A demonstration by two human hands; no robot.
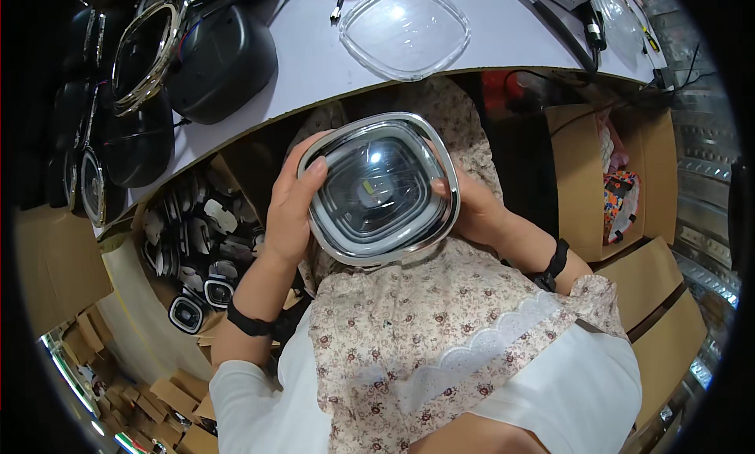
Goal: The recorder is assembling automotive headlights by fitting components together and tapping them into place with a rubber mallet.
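Above my lap, in front of the table edge, I hold a rounded-square lamp [379, 193] with a shiny chrome rim and a clear, glossy front. A small yellow chip shows in its middle. My left hand [294, 206] grips the left side, its thumb over the rim. On the right side, my right hand [476, 206] grips the rim, with its thumb on the front; its other fingers are mostly hidden behind the lamp. A loose clear rounded-square cover [405, 33] lies on the white table [303, 61], beyond the lamp.
Several black lamp housings [224, 65] with chrome rims crowd the table's left end. Under it, a carton holds many small lamp parts [200, 226]. To the right stands an open cardboard box [578, 179] with patterned fabric [620, 206]. Cables [554, 25] lie at the table's right end.
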